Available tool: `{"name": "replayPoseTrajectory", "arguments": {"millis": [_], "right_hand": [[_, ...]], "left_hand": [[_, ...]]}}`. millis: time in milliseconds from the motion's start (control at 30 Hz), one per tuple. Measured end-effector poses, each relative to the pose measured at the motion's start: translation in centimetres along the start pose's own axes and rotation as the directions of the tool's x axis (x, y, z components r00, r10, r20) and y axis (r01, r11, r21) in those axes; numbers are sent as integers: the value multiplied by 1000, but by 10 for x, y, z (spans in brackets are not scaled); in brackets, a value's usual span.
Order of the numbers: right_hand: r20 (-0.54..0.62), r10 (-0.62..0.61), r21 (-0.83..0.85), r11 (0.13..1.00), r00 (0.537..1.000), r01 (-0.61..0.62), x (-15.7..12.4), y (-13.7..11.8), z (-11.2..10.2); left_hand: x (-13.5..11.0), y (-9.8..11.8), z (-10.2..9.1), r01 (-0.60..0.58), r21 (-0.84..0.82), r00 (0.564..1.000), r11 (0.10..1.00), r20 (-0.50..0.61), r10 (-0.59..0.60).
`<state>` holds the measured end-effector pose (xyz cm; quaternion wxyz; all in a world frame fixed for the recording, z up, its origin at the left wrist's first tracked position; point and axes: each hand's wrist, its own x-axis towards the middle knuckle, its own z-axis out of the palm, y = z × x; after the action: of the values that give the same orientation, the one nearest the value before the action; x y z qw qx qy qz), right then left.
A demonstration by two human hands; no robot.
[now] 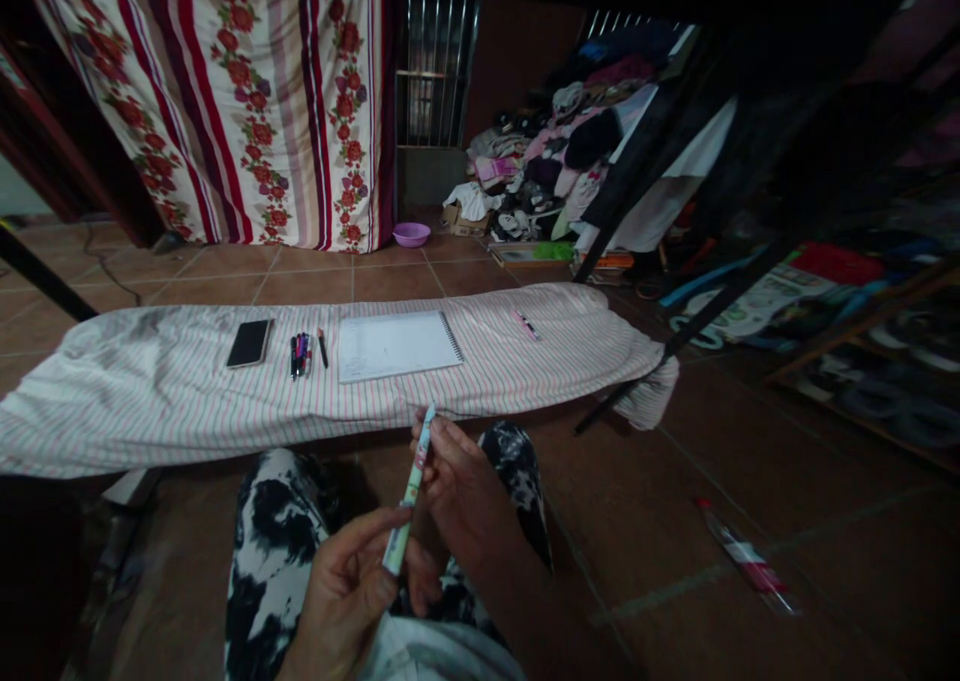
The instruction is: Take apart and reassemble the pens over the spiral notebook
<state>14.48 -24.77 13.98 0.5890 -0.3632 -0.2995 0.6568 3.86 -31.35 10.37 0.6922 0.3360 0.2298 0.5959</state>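
Observation:
A slim pen [417, 473] in pale blue and green, with small coloured pictures on its barrel, is held slanted above my lap. My left hand [352, 581] is closed on its lower end. Near the upper tip, my right hand [465, 476] pinches it between thumb and fingers. Beyond my hands, a spiral notebook [397, 346] lies open at a pale page on the striped cloth [495, 381]. Several pens [301, 355] lie side by side left of the notebook, with one dark pen [322, 348] a little apart. A pink pen [526, 325] rests to the right.
A dark phone [250, 344] lies at the left of the cloth-covered bench. Dark slanted poles [637, 191] stand at the right. A plastic bottle [750, 559] lies on the tiled floor at right. Behind are a purple basin [412, 234], a clothes heap [562, 151] and a flowered curtain [277, 111].

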Motion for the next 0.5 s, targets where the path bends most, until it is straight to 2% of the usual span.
{"name": "replayPoseTrajectory", "arguments": {"millis": [100,267,500], "right_hand": [[-41,74,93,993,996,-70,0,-3,2],[-48,67,83,995,997,-63,1,-6,1],[-64,82,74,994,995,-77,0,-6,3]], "left_hand": [[-2,1,2,10,25,999,1000,-41,-9],[-3,-1,0,36,33,997,999,-70,-34],[1,-2,-1,35,42,999,998,-18,-35]]}}
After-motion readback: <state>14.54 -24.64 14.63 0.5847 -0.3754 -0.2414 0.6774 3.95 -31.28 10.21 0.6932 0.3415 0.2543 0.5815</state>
